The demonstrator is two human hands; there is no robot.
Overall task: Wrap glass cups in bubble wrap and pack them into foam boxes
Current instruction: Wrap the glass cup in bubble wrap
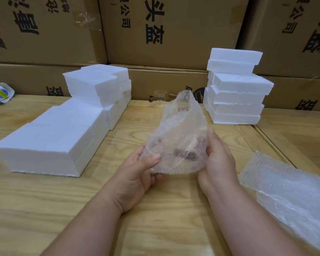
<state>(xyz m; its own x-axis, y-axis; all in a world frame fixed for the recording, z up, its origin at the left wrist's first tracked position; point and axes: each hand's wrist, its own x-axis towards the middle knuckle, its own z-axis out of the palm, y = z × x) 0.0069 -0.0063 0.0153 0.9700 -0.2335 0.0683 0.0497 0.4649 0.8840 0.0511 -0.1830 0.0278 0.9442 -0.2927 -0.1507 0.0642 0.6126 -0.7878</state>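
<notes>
A sheet of bubble wrap (177, 137) is gripped from both sides above a wooden table (155, 209), pinched under the thumb of the left hand (139, 174) and cupped by the curled fingers of the right hand (217, 159). A brown shape is seen dimly through it. A glass cup (160, 97) is set behind, between two stacks of foam boxes (235, 89). More bubble wrap (294, 196) is piled at right.

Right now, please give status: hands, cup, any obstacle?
Left hand and right hand grip bubble wrap bundle. Bare glass cup waits behind. Nothing blocks foam boxes.
</notes>
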